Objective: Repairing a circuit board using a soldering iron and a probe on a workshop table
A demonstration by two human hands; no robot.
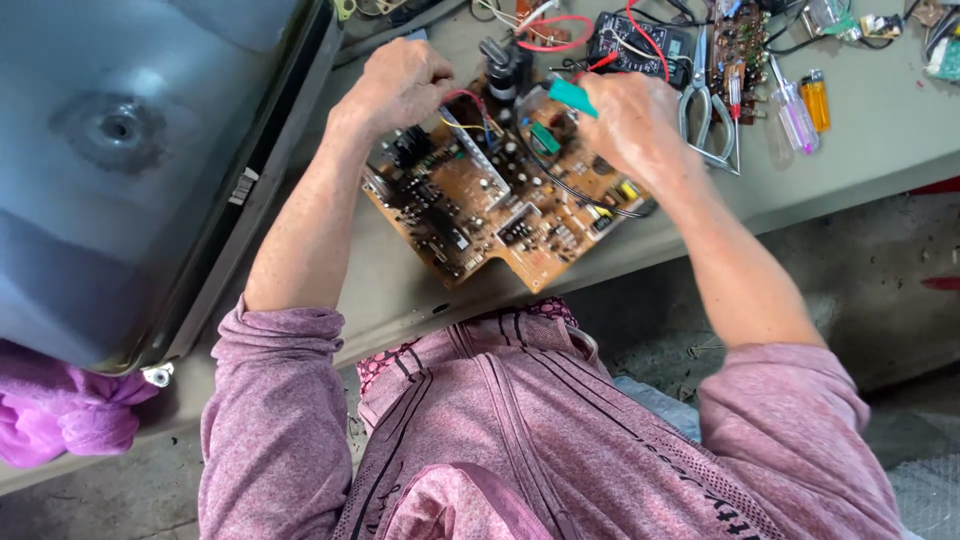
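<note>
A brown circuit board (500, 215) crowded with components lies on the grey workbench (850, 130). My left hand (400, 85) rests on the board's far left corner, fingers curled over the wires and parts there. My right hand (625, 120) is closed around a tool with a teal handle (572, 96), held over the board's far right part. A black transformer-like block (505, 68) stands at the board's far edge between my hands. My pink sleeves and jacket fill the foreground.
A large grey picture tube (130, 160) lies face down at the left. Beyond the board sit a black multimeter (640, 40) with red leads, pliers (705, 105), screwdrivers (790, 110), an orange lighter (816, 98) and a second small board (740, 45). Pink cloth (60, 420) lies bottom left.
</note>
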